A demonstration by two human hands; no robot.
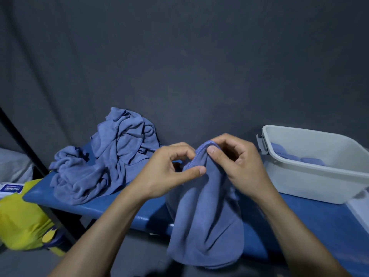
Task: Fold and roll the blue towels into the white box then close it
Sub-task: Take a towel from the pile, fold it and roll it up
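Towel (pixel 205 222): hangs over the desk's near edge, pinched at its hem
Left hand (pixel 169 172): thumb and fingers grip the hem
Right hand (pixel 237 162): likewise
Pile (pixel 105 156): crumpled, far left
Box (pixel 315 176): right, open, rolled towels inside
Desk (pixel 119 204): blue

Towel (pixel 205 216) and towel pile (pixel 107 156): plain blue. Box (pixel 311 176): white. Bench (pixel 95 204): blue. Bag (pixel 22 220), near left: yellow.

The blue towel of soft, matt, napped cloth (pixel 205 216) has a stitched hem, and the crumpled pile of blue cloth towels (pixel 103 156) looks equally dull. The white box of smooth plastic (pixel 311 176) has a faint sheen. The blue padded desk (pixel 111 204) is smooth and slightly glossy, against a matt dark-grey fabric backdrop (pixel 179 56).
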